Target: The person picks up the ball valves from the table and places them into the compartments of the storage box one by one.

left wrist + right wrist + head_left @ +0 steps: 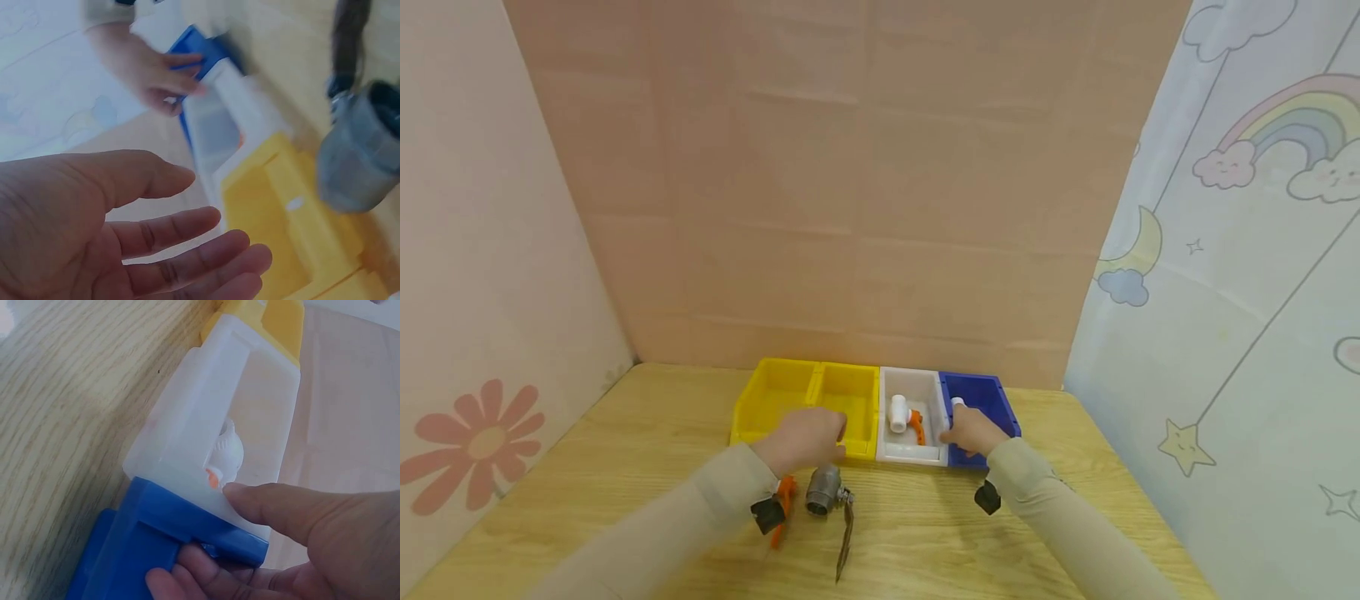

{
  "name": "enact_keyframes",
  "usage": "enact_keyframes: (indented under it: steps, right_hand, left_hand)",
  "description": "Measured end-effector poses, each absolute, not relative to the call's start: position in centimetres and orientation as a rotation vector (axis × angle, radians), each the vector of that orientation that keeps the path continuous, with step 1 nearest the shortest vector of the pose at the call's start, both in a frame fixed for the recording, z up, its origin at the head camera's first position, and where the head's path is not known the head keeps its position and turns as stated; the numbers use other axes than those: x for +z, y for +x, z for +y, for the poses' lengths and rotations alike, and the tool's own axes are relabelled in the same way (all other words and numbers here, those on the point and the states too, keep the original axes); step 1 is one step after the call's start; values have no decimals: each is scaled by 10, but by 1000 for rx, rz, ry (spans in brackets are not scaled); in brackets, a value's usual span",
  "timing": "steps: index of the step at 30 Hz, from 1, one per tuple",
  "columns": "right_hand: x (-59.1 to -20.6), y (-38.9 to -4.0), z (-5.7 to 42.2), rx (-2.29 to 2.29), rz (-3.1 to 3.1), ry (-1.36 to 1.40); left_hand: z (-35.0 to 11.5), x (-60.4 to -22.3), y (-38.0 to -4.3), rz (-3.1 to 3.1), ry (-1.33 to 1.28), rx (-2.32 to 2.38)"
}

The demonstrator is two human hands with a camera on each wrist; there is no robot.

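My left hand [805,435] is over the front of the yellow bins [850,382], its fingers extended and nothing in the palm. Just below it on the table lies a metal ball valve [823,490] with a long lever. Beside that valve, an orange handle [784,500] is partly hidden by my left wrist. My right hand [976,431] reaches over the blue bin [996,400]; its thumb is above the white bin [187,406] and its fingers are inside the blue one. A white piece [957,402] shows by the right fingers. The white bin contains a white plastic valve [898,414] with an orange handle.
The bins stand in a row along the back of the wooden table [917,533], near a plain tan backdrop [857,208]. Patterned sheets rise at the left and right. Each wrist carries a black device [767,514].
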State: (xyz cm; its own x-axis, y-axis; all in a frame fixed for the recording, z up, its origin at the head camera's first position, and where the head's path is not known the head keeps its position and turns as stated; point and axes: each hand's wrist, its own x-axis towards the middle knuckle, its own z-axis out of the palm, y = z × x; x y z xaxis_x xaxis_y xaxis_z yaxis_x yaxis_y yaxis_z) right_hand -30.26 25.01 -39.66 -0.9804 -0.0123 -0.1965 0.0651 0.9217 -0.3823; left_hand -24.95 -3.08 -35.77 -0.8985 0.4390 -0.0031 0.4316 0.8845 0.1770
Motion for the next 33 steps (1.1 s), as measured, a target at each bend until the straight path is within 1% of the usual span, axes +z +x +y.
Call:
enact_keyframes:
  steps: [4, 13, 23, 33]
  right_hand:
    - [-397, -302, 250, -582, 2886, 31]
    - [-395, -300, 250, -599, 2892, 11]
    - [-394, -299, 250, -602, 2895, 13]
    - [-395, -300, 250, -604, 2889, 27]
  left_hand:
    - [-26, -372, -244, 2971, 723, 173]
    - [-21, -391, -239, 2940, 794, 49]
    - [-18, -403, -239, 2875, 828, 109]
    - [-14, -407, -235, 2847, 801, 107]
